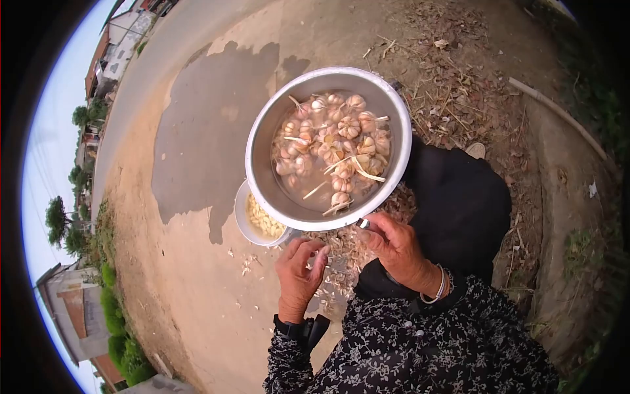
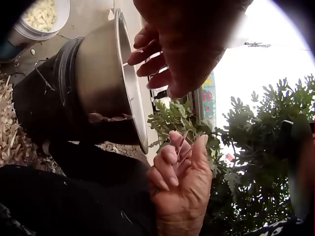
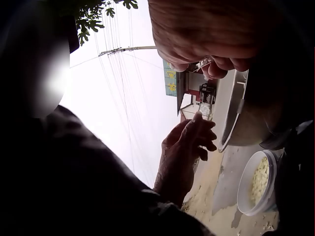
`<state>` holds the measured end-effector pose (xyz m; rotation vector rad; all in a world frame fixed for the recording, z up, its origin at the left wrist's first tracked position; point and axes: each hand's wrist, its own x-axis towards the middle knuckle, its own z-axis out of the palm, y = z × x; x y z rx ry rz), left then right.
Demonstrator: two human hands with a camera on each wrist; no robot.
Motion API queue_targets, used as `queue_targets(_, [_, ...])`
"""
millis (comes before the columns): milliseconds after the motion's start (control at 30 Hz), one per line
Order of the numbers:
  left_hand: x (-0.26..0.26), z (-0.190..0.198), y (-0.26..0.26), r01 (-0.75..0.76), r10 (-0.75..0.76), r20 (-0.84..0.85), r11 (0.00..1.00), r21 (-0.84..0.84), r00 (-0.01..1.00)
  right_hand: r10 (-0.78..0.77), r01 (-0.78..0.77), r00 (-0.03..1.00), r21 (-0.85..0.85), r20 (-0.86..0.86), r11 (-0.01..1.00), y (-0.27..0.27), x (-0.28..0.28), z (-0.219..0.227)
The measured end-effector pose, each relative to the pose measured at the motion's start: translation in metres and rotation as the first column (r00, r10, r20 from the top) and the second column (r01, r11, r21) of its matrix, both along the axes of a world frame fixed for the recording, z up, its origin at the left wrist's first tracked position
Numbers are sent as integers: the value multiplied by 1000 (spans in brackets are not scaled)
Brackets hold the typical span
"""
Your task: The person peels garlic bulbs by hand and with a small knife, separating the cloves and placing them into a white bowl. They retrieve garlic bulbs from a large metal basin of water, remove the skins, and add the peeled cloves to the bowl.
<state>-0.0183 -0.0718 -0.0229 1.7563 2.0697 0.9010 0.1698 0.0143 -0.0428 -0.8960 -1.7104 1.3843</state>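
Note:
In the head view a metal basin (image 1: pixel 257 154) holds many garlic bulbs (image 1: pixel 349 127) in cloudy water, some with long stalks. My right hand (image 1: pixel 401 256) is at its near rim, pinching a small dark thing with a pale part (image 1: pixel 363 224); its kind I cannot tell. A thin edge of it shows between thumb and fingers in the left wrist view. My left hand (image 1: pixel 300 272) hovers just below the rim, fingers loosely bent and apart from the thumb, with nothing visible in them. The right wrist view shows that left hand (image 3: pixel 179 152) with relaxed, spread fingers.
A white bucket (image 1: pixel 240 213) of peeled garlic cloves (image 1: pixel 264 220) stands beside the basin, which sits on a dark tub (image 2: pixel 39 96). Garlic skins (image 1: pixel 341 259) litter the ground. Dark-clothed legs (image 1: pixel 459 203) are at the right, and a wet patch (image 1: pixel 203 131) spreads beyond the basin.

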Motion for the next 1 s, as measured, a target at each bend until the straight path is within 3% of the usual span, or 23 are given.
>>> queue_targets(67, [-9, 4, 44, 33, -23, -136, 997, 74, 990, -93, 77, 986, -112, -140, 991, -2, -3, -2])
queue_targets(167, [-24, -32, 97, 120, -120, -129, 993, -10, 984, -91, 58, 986, -224, -139, 973, 3, 4, 6])
queue_targets(200, [-29, -46, 109, 159, -213, -152, 939, -303, 965, -99, 67, 985, -217, -139, 974, 3, 5, 7])
queue_targets(233, [-29, -53, 121, 173, -307, -147, 803, -571, 940, -109, 75, 985, -243, -130, 967, 4, 5, 6])
queue_targets(300, [-29, -58, 131, 196, -359, -156, 767, -610, 920, -124, 88, 985, -268, -120, 959, 7, 6, 5])
queue_targets(367, [-34, -49, 128, 228, -232, 76, 750, -622, 970, -144, 63, 972, -385, -185, 921, 10, 4, 3])
queue_targets(400, [-38, -45, 125, 233, -131, 211, 772, -591, 969, -146, 64, 972, -384, -187, 921, 13, 3, 0])
queue_targets(433, [-41, -41, 119, 233, -132, 209, 772, -591, 969, -162, 80, 972, -408, -170, 909, 14, 2, -3])
queue_targets(467, [-44, -38, 112, 236, 21, 478, 850, -471, 878, -176, 95, 972, -433, -153, 897, 16, 0, -6])
queue_targets(500, [-42, -26, 105, 186, 135, 713, 917, -353, 688, -173, 90, 973, -434, -154, 896, 17, -3, -9])
queue_targets(567, [-35, -6, 93, 176, 104, 730, 939, -297, 675, -148, 55, 972, -431, -185, 901, 22, -14, -11])
queue_targets(633, [-24, 6, 85, 173, 128, 841, 952, -253, 525, -213, 67, 936, -450, -282, 891, 23, -36, -2])
queue_targets(700, [-8, 17, 76, 186, 97, 821, 953, -240, 563, -284, 84, 885, -472, -370, 878, 28, -44, 6])
queue_targets(767, [6, 19, 67, 107, 61, 762, 980, -169, 645, -66, -130, 942, -539, -329, 832, 36, -42, 17])
queue_targets(800, [10, 19, 62, 97, 43, 732, 984, -148, 680, -10, -128, 971, -553, -240, 823, 40, -45, 14])
queue_targets(833, [13, 20, 60, 100, 39, 732, 984, -145, 680, -12, -126, 971, -551, -239, 825, 41, -45, 13])
queue_targets(900, [16, 23, 57, 45, 5, 762, 998, -45, 648, -55, -215, 909, -575, -414, 789, 43, -45, 18])
queue_targets(1000, [18, 15, 59, 20, -1, 766, 1000, -15, 642, -60, -120, 942, -499, -331, 858, 46, -54, 20])
